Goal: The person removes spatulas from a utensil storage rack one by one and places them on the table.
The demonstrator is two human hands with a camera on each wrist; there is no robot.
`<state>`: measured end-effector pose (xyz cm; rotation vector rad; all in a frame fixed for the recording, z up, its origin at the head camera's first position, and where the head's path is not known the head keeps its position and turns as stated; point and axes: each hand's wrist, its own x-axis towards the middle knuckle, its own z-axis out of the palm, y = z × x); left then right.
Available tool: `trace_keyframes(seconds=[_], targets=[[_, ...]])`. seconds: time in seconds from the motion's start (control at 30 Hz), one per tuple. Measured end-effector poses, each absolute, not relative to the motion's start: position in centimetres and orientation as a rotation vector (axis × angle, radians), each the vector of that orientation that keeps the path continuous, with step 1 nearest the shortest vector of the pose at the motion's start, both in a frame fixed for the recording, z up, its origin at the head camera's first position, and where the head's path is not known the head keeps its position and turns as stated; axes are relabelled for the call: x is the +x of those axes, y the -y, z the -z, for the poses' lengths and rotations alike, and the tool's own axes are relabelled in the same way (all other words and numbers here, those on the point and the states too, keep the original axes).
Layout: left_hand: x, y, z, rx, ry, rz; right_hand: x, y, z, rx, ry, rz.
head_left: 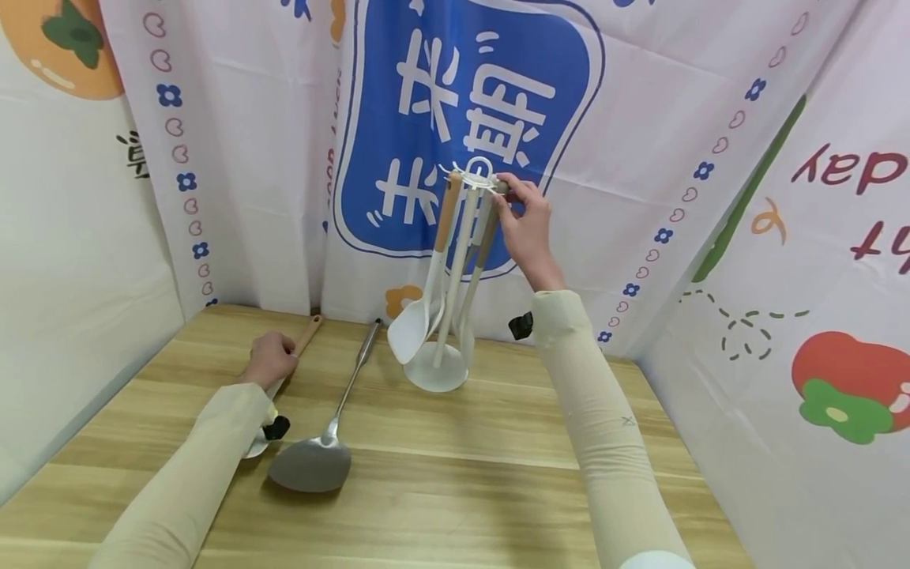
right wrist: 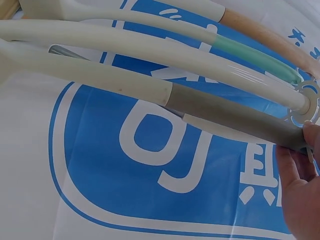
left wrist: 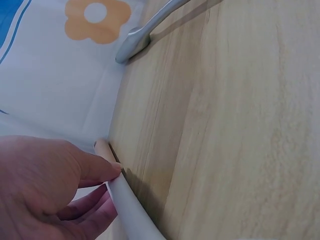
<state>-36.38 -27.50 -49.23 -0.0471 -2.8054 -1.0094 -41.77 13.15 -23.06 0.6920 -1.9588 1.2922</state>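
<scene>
In the head view, my left hand (head_left: 266, 359) pinches a white kitchen utensil with a wood-coloured handle end (head_left: 308, 333), low at the table's left. The left wrist view shows thumb and fingers on its pale shaft (left wrist: 132, 212); its head is mostly hidden behind my wrist. My right hand (head_left: 529, 225) is up at the hooked top of a white utensil rack (head_left: 462, 269), pinching the end of a grey-brown handle (right wrist: 235, 120). On the rack also hang a white turner (head_left: 410, 332) with a wooden handle and a utensil with a green handle (right wrist: 257, 57).
A metal wok spatula (head_left: 313, 466) lies on the wooden table (head_left: 441, 506) between my left arm and the rack's round base (head_left: 435, 378). Behind the table hangs a printed curtain (head_left: 270, 158), with more printed cloth at both sides.
</scene>
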Motion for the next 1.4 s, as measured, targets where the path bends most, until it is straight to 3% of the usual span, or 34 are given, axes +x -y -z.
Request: trace_keyframes(seconds=[0.93, 1.4], targets=[[-35.8, 27.3, 47.1, 0.015, 2.922, 0.962, -42.1, -13.2, 23.2, 0.717, 1.922, -1.366], [-36.8, 25.9, 46.1, -0.165, 2.802, 1.029, -42.4, -13.1, 23.2, 0.736, 1.936, -1.331]])
